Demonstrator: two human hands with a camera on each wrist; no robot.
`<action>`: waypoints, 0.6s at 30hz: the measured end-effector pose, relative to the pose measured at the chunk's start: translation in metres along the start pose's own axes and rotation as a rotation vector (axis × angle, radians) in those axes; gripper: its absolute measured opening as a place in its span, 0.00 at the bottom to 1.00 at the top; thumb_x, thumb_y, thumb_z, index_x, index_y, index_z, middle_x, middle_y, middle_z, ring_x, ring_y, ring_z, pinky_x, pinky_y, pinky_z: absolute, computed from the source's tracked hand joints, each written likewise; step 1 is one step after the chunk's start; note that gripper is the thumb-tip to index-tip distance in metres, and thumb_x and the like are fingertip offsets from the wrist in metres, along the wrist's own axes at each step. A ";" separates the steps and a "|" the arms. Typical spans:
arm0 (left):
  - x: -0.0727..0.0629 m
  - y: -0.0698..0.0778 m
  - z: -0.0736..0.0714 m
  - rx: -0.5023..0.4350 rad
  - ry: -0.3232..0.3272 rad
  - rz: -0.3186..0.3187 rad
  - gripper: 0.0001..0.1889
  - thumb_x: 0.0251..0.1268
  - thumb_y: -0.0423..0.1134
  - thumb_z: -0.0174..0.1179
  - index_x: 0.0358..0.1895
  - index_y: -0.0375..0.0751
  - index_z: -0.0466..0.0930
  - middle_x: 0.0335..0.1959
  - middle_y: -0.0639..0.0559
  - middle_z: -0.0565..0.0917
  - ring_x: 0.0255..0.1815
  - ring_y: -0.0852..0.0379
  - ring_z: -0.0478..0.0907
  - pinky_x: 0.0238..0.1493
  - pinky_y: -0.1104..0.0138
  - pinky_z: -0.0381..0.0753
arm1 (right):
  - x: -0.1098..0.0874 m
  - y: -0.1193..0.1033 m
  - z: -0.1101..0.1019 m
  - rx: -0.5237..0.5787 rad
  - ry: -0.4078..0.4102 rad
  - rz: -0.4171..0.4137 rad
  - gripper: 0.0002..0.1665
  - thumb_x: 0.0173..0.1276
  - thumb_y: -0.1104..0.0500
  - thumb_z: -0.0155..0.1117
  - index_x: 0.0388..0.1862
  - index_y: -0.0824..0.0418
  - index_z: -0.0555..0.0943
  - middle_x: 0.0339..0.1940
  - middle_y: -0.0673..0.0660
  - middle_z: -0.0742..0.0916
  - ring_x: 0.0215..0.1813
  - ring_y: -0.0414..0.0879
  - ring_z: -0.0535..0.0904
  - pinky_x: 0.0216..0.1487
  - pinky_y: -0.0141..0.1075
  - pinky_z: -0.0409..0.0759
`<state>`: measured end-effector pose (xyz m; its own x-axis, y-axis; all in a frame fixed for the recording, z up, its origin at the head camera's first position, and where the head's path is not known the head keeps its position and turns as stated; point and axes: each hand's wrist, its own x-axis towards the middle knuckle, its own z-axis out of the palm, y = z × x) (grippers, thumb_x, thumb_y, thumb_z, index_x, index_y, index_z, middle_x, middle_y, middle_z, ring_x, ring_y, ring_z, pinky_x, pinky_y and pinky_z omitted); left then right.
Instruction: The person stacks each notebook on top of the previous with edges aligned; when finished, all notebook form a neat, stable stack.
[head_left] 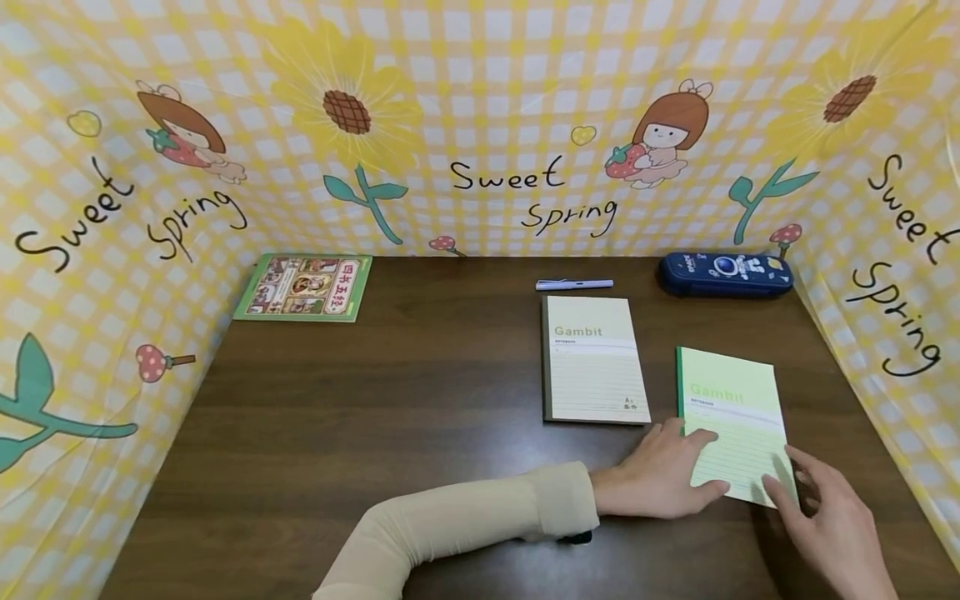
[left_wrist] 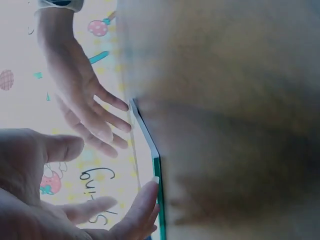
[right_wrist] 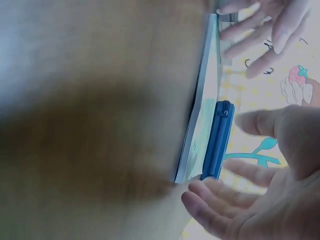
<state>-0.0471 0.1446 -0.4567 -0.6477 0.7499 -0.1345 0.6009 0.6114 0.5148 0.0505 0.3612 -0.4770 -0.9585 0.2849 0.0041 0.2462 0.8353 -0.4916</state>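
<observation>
A pale green notebook [head_left: 738, 425] with a green spine lies slightly turned on the table at the right. My left hand [head_left: 663, 471] is at its lower left edge, fingers spread. In the left wrist view, the left fingertips come right up to the green spine [left_wrist: 158, 200]. At the lower right edge is my right hand [head_left: 836, 512], thumb and fingers apart and loosely bent around the corner. Just left of the left hand's fingertips lies a cream notebook [head_left: 596, 367] with a dark spine.
Behind the cream notebook lies a light purple pen [head_left: 574, 284]. A dark blue pencil case [head_left: 725, 275] stands at the back right, and a green-bordered book [head_left: 306, 288] lies at the back left. Yellow checked cloth [head_left: 480, 100] walls in the dark wooden table [head_left: 390, 400] on three sides.
</observation>
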 end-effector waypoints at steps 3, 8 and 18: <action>0.000 0.002 0.001 -0.083 0.024 -0.076 0.33 0.73 0.64 0.57 0.77 0.59 0.68 0.64 0.57 0.79 0.64 0.64 0.75 0.58 0.74 0.74 | 0.007 0.001 -0.005 0.037 -0.086 0.148 0.43 0.80 0.43 0.59 0.77 0.74 0.64 0.68 0.84 0.73 0.60 0.78 0.78 0.37 0.53 0.88; -0.005 0.004 0.003 -0.304 0.055 -0.144 0.36 0.71 0.62 0.61 0.78 0.56 0.66 0.71 0.57 0.76 0.70 0.63 0.74 0.62 0.71 0.77 | 0.014 0.005 -0.012 0.104 -0.172 0.303 0.48 0.80 0.38 0.55 0.81 0.72 0.59 0.73 0.80 0.72 0.54 0.61 0.86 0.37 0.45 0.86; -0.006 0.008 0.002 -0.826 0.105 -0.418 0.33 0.67 0.50 0.68 0.74 0.56 0.70 0.67 0.54 0.79 0.66 0.60 0.77 0.62 0.66 0.79 | 0.021 0.015 -0.014 0.336 -0.255 0.542 0.57 0.71 0.33 0.65 0.86 0.60 0.54 0.34 0.14 0.69 0.38 0.13 0.71 0.35 0.18 0.75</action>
<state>-0.0370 0.1458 -0.4536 -0.7998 0.4579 -0.3882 -0.1882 0.4228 0.8865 0.0359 0.3861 -0.4718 -0.7262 0.4677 -0.5039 0.6825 0.4028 -0.6098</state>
